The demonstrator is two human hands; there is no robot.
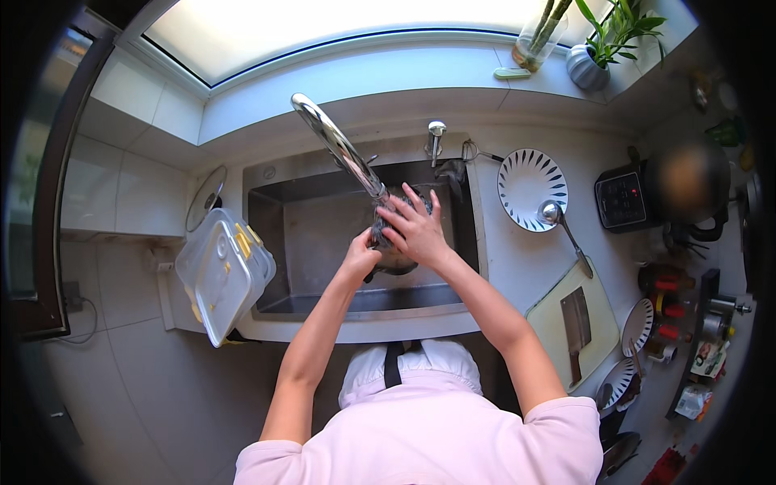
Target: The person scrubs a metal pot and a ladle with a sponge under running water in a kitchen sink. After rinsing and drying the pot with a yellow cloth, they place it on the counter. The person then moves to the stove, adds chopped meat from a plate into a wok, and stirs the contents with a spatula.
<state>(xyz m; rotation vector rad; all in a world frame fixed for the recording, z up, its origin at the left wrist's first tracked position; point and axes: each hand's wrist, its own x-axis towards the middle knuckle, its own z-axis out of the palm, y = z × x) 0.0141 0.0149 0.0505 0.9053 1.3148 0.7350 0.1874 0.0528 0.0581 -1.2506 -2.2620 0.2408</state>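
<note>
Both hands are over the stainless steel sink [327, 242], beneath the curved chrome faucet [339, 145]. My left hand [362, 257] has its fingers closed at the left edge of a dark, wet item [381, 233], whose kind I cannot tell. Spread fingers of my right hand [418, 230] lie over that item near the faucet's outlet, hiding much of it. Below the hands, a dark curved rim [397, 270] shows in the basin. A dark cloth-like piece [451, 171] hangs at the basin's back right corner.
Clear plastic containers [227, 273] stand left of the sink. On the right counter are a patterned plate [521, 206], a metal ladle [567, 227] and a cutting board [597, 303] bearing a cleaver [576, 321]. Further right stands a black appliance [621, 200]. Potted plants [588, 66] line the window ledge.
</note>
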